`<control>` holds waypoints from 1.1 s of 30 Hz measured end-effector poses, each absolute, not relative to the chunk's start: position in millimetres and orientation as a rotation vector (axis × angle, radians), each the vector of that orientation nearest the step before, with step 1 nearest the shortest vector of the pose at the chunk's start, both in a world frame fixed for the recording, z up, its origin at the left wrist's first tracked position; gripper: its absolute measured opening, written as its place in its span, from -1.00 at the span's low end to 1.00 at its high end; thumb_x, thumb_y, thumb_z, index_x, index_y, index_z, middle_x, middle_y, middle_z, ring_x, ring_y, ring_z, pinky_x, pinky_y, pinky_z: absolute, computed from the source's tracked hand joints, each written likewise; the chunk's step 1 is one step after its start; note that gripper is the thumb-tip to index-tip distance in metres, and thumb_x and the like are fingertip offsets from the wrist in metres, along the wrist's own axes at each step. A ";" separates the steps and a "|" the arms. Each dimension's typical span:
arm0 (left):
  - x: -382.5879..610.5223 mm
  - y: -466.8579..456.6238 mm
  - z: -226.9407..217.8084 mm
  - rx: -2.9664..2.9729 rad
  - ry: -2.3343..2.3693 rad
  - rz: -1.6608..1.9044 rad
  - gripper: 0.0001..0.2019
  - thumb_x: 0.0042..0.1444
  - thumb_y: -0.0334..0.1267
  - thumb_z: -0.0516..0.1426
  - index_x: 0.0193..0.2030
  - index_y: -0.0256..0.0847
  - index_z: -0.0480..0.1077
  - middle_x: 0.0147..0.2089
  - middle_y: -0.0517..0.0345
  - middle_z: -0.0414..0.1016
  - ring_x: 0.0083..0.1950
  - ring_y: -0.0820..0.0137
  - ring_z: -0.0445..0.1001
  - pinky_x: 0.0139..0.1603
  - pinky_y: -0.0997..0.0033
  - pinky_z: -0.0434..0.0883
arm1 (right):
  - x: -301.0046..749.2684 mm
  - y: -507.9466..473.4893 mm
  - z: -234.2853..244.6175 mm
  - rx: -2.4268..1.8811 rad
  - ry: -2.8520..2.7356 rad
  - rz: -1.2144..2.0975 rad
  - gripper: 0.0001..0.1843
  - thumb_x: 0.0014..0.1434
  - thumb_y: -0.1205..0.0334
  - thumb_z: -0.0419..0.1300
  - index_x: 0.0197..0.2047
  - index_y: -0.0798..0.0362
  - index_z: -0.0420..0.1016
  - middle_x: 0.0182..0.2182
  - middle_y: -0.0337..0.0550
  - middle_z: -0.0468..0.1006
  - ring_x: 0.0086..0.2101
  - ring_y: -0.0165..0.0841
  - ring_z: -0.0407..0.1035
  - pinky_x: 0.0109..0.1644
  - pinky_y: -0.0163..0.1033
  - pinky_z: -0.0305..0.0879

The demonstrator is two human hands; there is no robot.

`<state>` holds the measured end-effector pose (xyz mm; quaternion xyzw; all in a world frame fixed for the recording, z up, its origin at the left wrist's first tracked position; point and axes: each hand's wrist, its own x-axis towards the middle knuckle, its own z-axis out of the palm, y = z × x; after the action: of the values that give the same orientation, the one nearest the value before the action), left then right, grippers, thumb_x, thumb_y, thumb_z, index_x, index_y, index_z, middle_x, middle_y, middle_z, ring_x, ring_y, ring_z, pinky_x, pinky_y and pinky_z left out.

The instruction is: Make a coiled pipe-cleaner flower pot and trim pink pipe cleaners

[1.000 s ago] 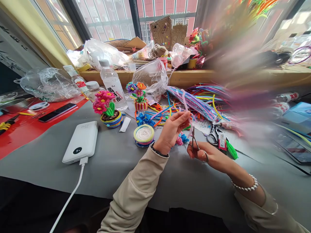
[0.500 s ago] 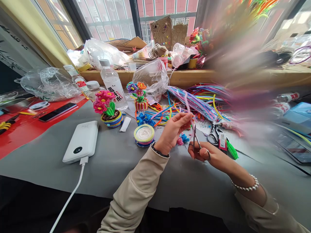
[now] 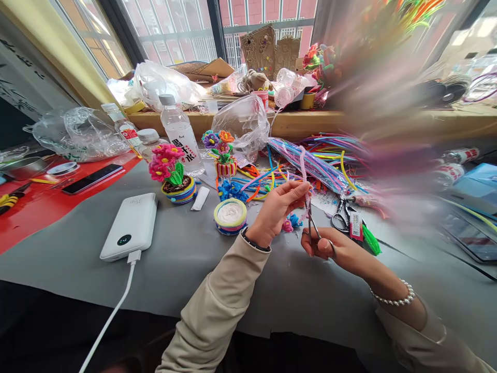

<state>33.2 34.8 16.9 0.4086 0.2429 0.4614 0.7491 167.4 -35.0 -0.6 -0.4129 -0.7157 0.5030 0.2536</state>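
Note:
My left hand (image 3: 280, 208) pinches a pale pink pipe cleaner (image 3: 303, 165) between thumb and fingers; one end sticks up and the other hangs below the fingertips. In my right hand (image 3: 324, 243) is a pair of scissors (image 3: 311, 220), its blades pointing up at the lower part of the pipe cleaner. Whether the blades touch it I cannot tell. Just left of my left hand stands a round pot (image 3: 230, 215) wrapped in coloured pipe cleaners, with a white filling. Small pink and blue pipe-cleaner flowers (image 3: 291, 223) lie behind the scissors.
A pink flower pot (image 3: 176, 173) and a smaller flower pot (image 3: 224, 158) stand at the back. Loose pipe cleaners (image 3: 310, 163) spread behind my hands. A second pair of scissors (image 3: 340, 215) lies to the right. A power bank (image 3: 130, 226) with a cable, and a water bottle (image 3: 180, 135), are at left.
The upper end of the pink pipe cleaner has shifted slightly right. The scissor blades have tilted a little to the left. My hands stay in almost the same place.

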 end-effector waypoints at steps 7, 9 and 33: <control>34.0 35.1 16.6 0.845 0.519 1.074 -0.87 -0.20 -0.26 0.25 -0.51 -0.25 0.41 -0.53 0.30 0.37 -0.47 0.63 0.31 -0.35 0.56 0.21 | 167.0 -34.4 -2.7 -1.133 -1.864 1.332 -0.31 -0.07 -0.42 -0.20 -0.57 0.11 0.18 -0.67 -0.32 0.01 -0.61 -0.55 -0.11 -0.56 -0.35 -0.14; 34.8 35.0 16.5 0.825 0.514 1.097 -0.87 -0.21 -0.27 0.26 -0.51 -0.25 0.41 -0.53 0.31 0.37 -0.48 0.63 0.31 -0.33 0.55 0.22 | 167.0 -33.6 -4.1 -1.131 -1.841 1.351 -0.32 -0.06 -0.41 -0.18 -0.58 0.11 0.18 -0.68 -0.32 0.02 -0.61 -0.55 -0.10 -0.57 -0.35 -0.14; 35.1 36.0 17.4 0.722 0.471 1.125 -0.86 -0.25 -0.31 0.28 -0.49 -0.28 0.45 -0.50 0.29 0.43 -0.46 0.65 0.35 -0.36 0.61 0.23 | 165.6 -36.8 -2.0 -0.976 -1.869 1.584 -0.27 -0.13 -0.47 -0.24 -0.47 0.11 0.18 -0.61 -0.33 0.05 -0.57 -0.53 -0.08 -0.51 -0.33 -0.13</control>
<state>35.1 36.0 17.4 0.3315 0.2163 0.5165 0.7593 165.6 -36.8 -2.0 -0.3585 -0.6862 0.5816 0.2498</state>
